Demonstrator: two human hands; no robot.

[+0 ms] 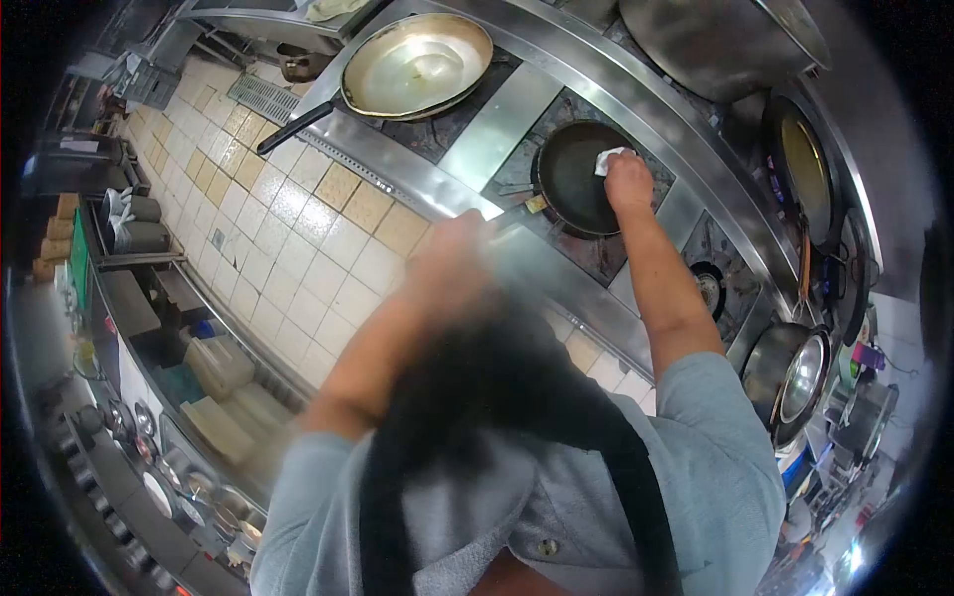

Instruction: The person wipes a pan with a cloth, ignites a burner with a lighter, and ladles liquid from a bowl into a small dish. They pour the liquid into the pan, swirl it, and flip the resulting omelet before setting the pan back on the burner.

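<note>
A dark frying pan [574, 184] rests on a stove burner in front of me. My left hand [452, 256], slightly blurred, is closed around the end of the pan's handle. A small yellowish patch shows where the handle meets the pan. My right hand [629, 183] reaches over the far right side of the pan. It is closed on a crumpled white wipe [608, 159], paper or cloth, at the pan's inner wall. To the left, on another burner, sits a larger worn, light-coloured frying pan [417, 68] with a black handle.
A large metal pot [711, 45] stands at the back of the stove. More pans, including a dark one [803, 164] and a steel pot [790, 382], are on the right. A counter with containers [219, 368] and several small bowls lies to the left, across the tiled floor [298, 233].
</note>
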